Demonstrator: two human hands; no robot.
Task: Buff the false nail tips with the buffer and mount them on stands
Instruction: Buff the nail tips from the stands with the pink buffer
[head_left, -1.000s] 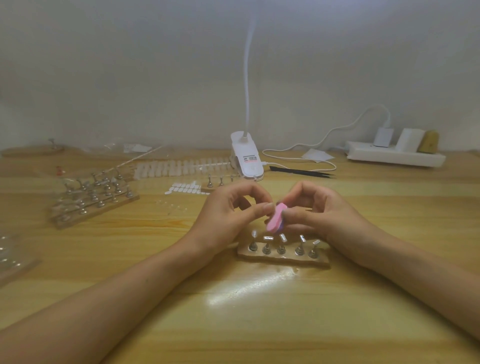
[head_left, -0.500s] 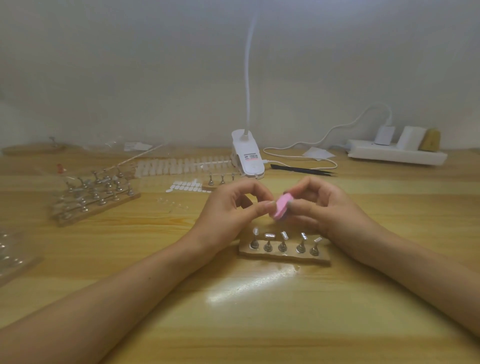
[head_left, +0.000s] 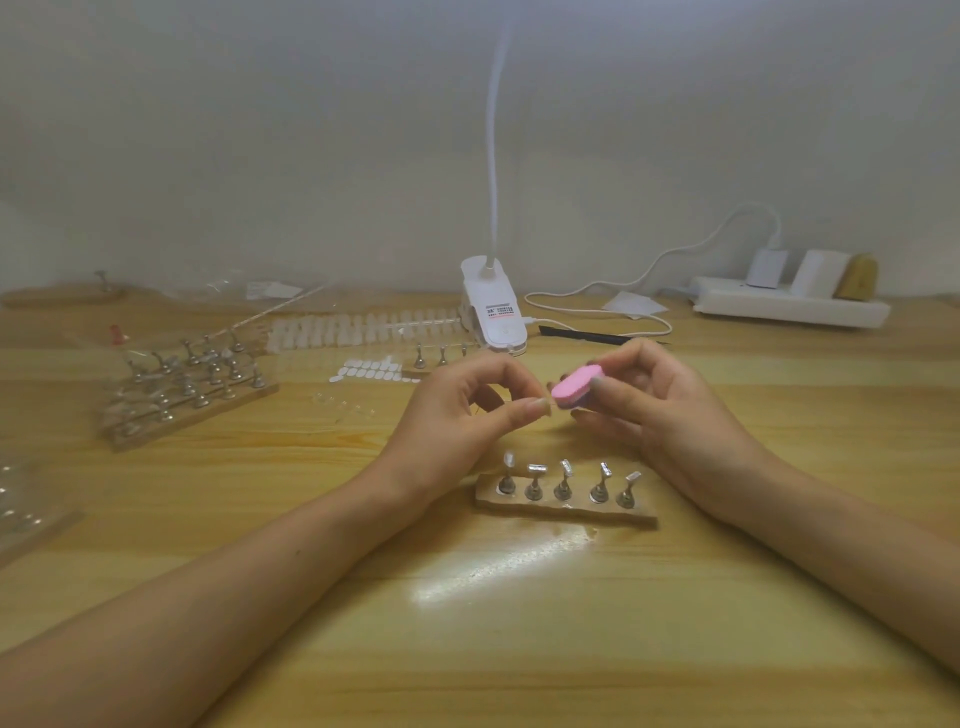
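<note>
We recorded: pale wall (head_left: 260, 130) at twelve o'clock; wooden table (head_left: 519, 649); white clip lamp (head_left: 492, 312); power strip (head_left: 789, 309) at two o'clock.

Beside the pink buffer (head_left: 576, 385), the left hand (head_left: 467, 415) is pinching something too small to identify; its fingertips are hiding it.

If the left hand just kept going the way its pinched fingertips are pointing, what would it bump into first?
Probably the pink buffer held in the right hand. The left hand pinches its fingertips toward the right, and the buffer's end sits just beyond them. One view cannot settle depth, so it might pass slightly in front.
</note>
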